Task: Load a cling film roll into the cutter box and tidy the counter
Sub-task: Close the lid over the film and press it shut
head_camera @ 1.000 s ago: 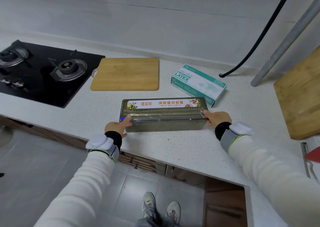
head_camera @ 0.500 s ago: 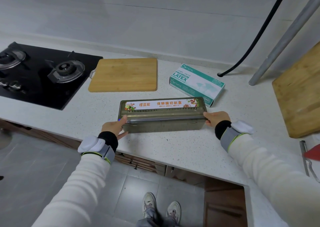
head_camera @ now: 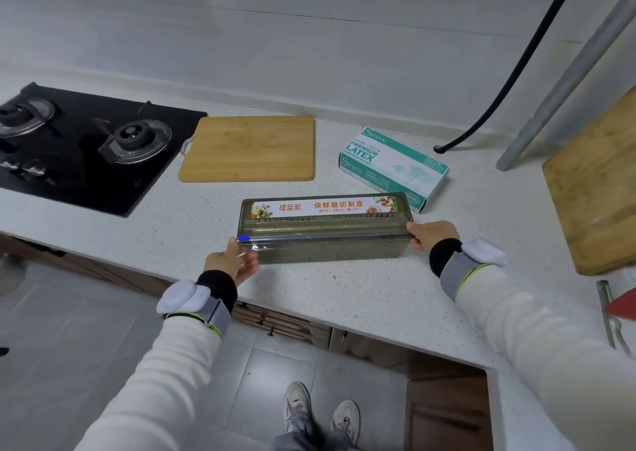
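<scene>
The cutter box (head_camera: pixel 327 230) lies lengthwise on the white counter (head_camera: pixel 344 295), near its front edge, lid down, with a printed label along the top. The left hand (head_camera: pixel 230 261) holds the box's left end: thumb up beside the blue slider (head_camera: pixel 243 238), fingers loosely curled round the lower front corner, where a wrinkled bit of cling film (head_camera: pixel 255 246) shows. Whether those fingers also pinch the film I cannot tell. The right hand (head_camera: pixel 430 237) grips the right end, thumb on top, fingers curled against the end wall. Behind the box lie 1 cutting board (head_camera: pixel 247 149) and a glove box (head_camera: pixel 392 166), the latter just beside the cutter box's far right corner. A stove (head_camera: pixel 86 144) sits at left, a 2nd board (head_camera: pixel 595 182) at right
</scene>
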Available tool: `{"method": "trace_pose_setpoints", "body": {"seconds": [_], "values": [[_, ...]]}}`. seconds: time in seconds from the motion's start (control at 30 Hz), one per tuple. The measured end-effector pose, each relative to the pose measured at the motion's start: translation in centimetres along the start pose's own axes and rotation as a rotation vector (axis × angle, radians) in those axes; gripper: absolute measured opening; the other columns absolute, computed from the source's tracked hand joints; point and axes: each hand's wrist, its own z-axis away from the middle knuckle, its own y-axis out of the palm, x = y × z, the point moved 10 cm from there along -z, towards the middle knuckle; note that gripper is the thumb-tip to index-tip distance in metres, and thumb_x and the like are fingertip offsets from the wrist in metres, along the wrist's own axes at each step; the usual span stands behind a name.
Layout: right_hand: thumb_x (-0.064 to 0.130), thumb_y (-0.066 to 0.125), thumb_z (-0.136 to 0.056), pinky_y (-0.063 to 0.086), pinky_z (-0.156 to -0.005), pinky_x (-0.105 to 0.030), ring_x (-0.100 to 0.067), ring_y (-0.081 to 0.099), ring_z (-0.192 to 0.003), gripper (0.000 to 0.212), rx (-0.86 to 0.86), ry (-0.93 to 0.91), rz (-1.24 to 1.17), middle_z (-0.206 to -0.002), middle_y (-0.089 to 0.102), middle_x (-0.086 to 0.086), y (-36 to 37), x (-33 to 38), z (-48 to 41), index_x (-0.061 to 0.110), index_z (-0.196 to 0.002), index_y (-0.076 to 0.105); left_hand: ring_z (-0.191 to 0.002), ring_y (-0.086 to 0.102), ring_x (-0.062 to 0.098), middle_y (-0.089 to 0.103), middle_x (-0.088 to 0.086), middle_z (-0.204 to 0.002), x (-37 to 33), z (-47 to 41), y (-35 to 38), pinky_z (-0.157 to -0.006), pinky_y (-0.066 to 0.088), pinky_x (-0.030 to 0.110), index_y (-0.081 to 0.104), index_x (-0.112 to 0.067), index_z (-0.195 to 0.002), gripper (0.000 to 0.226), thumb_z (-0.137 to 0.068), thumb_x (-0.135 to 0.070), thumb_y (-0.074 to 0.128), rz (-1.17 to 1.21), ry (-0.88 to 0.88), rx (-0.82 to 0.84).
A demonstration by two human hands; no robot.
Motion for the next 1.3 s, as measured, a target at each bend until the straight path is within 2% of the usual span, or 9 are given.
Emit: {"method": "trace_pose_setpoints", "body": {"seconds": [0.13,0.3,0.47,0.57,0.67,0.8,0.97,1.07,1.3], "values": [[0.025,0.062,-0.086,0.047,-0.090,-0.039,-0.030,0.056,-0.083,0.039,0.004,-0.007,0.019,-0.084,0.060,-0.015,0.1,0.1,0.1,0.010,-0.052,0.050,-0.078,0.060,0.025,0.060,0.021,-0.106,0.8,0.4,1.2,-0.086,0.049,0.033,0.049,0.002,-0.107,0.038,-0.103,-0.032,0.031,0.025,-0.054,0.118],[0.025,0.063,-0.086,0.048,-0.092,-0.039,-0.029,0.057,-0.080,0.038,-0.009,-0.010,0.003,-0.083,0.061,-0.014,0.0,0.0,0.1,0.011,-0.052,0.051,-0.060,0.055,0.014,0.060,0.004,-0.070,1.3,0.7,1.9,-0.056,0.059,0.022,0.058,-0.003,-0.086,0.038,-0.098,-0.036,0.044,0.037,-0.092,0.175],[0.027,0.063,-0.086,0.050,-0.091,-0.038,-0.026,0.058,-0.080,0.037,-0.014,-0.001,-0.006,-0.082,0.062,-0.013,0.1,0.0,0.1,0.013,-0.054,0.053,-0.067,0.052,0.015,0.056,0.005,-0.074,1.5,0.4,1.7,-0.069,0.060,0.028,0.057,-0.007,-0.077,0.027,-0.095,-0.027,0.053,0.120,-0.120,0.137],[0.027,0.063,-0.086,0.048,-0.083,-0.035,-0.028,0.057,-0.080,0.038,-0.012,-0.004,-0.008,-0.082,0.062,-0.013,0.1,-0.1,0.0,0.012,-0.053,0.052,-0.077,0.059,0.020,0.062,0.012,-0.086,1.5,0.6,1.8,-0.094,0.051,0.035,0.056,-0.002,-0.086,0.021,-0.096,-0.020,0.053,0.214,-0.127,0.141],[0.028,0.062,-0.086,0.047,-0.084,-0.034,-0.029,0.056,-0.080,0.039,-0.014,-0.007,0.000,-0.081,0.061,-0.014,0.1,-0.1,-0.1,0.013,-0.052,0.051,-0.096,0.061,0.030,0.062,0.022,-0.115,1.3,1.1,2.2,-0.093,0.049,0.037,0.053,0.001,-0.104,0.015,-0.099,-0.011,0.045,0.368,-0.142,0.187],[0.030,0.062,-0.086,0.049,-0.093,-0.038,-0.027,0.058,-0.082,0.038,-0.026,-0.002,0.022,-0.083,0.062,-0.013,0.1,-0.1,-0.2,0.013,-0.054,0.051,-0.098,0.061,0.029,0.055,0.024,-0.130,0.9,1.4,2.1,-0.091,0.049,0.038,0.034,0.000,-0.141,0.041,-0.101,-0.007,0.039,0.502,-0.148,0.173],[0.031,0.064,-0.085,0.049,-0.092,-0.039,-0.027,0.059,-0.084,0.036,-0.030,0.000,0.027,-0.085,0.063,-0.012,0.1,-0.2,-0.3,0.013,-0.056,0.054,-0.080,0.065,0.019,0.071,0.013,-0.085,1.1,1.7,2.1,-0.067,0.061,0.029,0.059,-0.002,-0.089,0.019,-0.090,-0.020,0.063,0.358,-0.171,0.166],[0.029,0.065,-0.085,0.050,-0.091,-0.041,-0.028,0.059,-0.084,0.031,-0.022,-0.003,0.013,-0.083,0.063,-0.013,0.2,-0.4,-0.4,0.005,-0.065,0.063,-0.072,0.062,0.013,0.070,0.005,-0.056,1.3,1.7,2.1,-0.056,0.060,0.023,0.061,-0.004,-0.081,0.015,-0.084,-0.015,0.070,0.280,-0.188,0.137],[0.028,0.065,-0.085,0.047,-0.072,-0.029,-0.028,0.058,-0.082,0.037,-0.029,-0.006,0.013,-0.083,0.063,-0.013,0.1,-0.3,-0.5,0.013,-0.053,0.053,-0.060,0.048,0.007,0.055,-0.001,-0.039,1.5,1.6,2.6,-0.049,0.055,0.015,0.053,-0.009,-0.065,0.026,-0.089,-0.015,0.062,0.335,-0.257,0.152]]}}
